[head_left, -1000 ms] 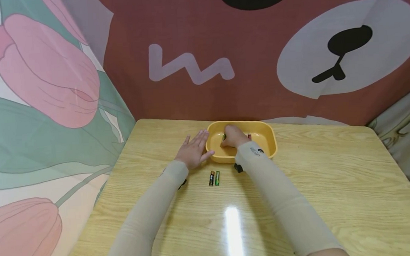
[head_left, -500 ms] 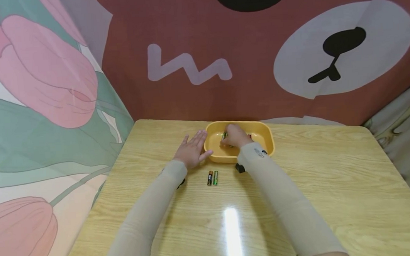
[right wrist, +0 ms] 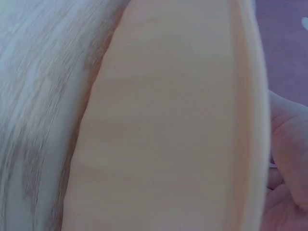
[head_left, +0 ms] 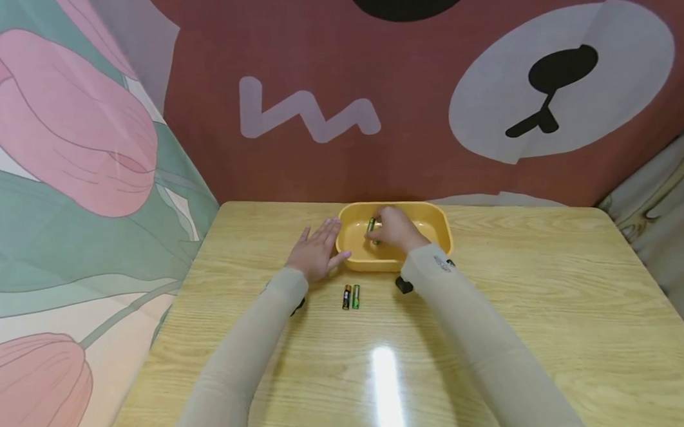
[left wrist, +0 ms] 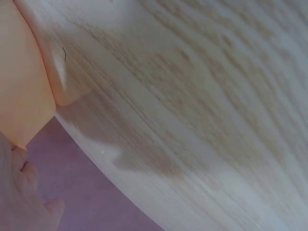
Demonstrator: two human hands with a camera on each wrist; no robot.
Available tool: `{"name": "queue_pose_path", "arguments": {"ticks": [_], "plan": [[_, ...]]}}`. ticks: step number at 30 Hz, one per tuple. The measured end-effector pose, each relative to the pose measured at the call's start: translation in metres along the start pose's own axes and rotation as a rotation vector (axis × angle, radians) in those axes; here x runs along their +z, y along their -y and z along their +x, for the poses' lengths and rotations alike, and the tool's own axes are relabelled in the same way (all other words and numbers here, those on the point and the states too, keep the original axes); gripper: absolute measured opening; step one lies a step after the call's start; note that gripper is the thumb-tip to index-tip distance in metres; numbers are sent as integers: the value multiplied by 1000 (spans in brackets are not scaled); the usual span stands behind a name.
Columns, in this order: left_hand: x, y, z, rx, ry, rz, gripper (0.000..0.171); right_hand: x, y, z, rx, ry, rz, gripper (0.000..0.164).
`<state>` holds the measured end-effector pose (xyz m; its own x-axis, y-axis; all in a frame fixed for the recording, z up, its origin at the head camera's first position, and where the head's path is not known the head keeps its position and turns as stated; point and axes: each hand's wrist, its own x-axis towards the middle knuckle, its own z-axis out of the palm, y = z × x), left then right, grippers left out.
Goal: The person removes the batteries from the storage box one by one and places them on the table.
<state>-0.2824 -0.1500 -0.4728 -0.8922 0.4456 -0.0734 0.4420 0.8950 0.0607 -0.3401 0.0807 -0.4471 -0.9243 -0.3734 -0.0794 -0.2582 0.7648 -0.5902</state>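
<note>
A yellow plastic box (head_left: 374, 265) stands at the back of the table. My right hand (head_left: 397, 228) reaches into it, thumb and fingers pinching a green battery (head_left: 371, 224) near the left side. Its palm also shows beyond the box wall (right wrist: 163, 125) in the right wrist view. My left hand (head_left: 315, 250) lies against the box's left side with straight fingers. In the left wrist view, part of the left hand (left wrist: 26, 192) shows beside the box corner. In front of the box, a black and orange battery (head_left: 346, 297) and another green battery (head_left: 356, 296) lie side by side.
The wooden table (head_left: 555, 292) extends to both sides and toward me, with a bright light reflection on its front part. A brown cloth with a bear print (head_left: 316, 169) hangs right behind the box. A flowered cloth (head_left: 71, 144) borders the left.
The green battery in the right hand shows more plainly now, while the hand has shifted slightly within the box. A red item seen right of that hand is now hidden. The left hand stays put.
</note>
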Motion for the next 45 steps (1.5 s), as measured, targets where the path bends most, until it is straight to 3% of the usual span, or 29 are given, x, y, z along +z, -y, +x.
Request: {"name": "queue_pose_path", "arguments": {"ticks": [16, 26, 45], "plan": [[5, 4, 1, 11, -22, -8, 87, 3, -3, -29, -35, -148, 203, 52], [3, 3, 2, 7, -1, -22, 88, 1, 1, -52, -71, -225, 233, 60], [-1, 1, 0, 9, 0, -17, 87, 2, 12, -91, -116, -331, 327, 59]]}}
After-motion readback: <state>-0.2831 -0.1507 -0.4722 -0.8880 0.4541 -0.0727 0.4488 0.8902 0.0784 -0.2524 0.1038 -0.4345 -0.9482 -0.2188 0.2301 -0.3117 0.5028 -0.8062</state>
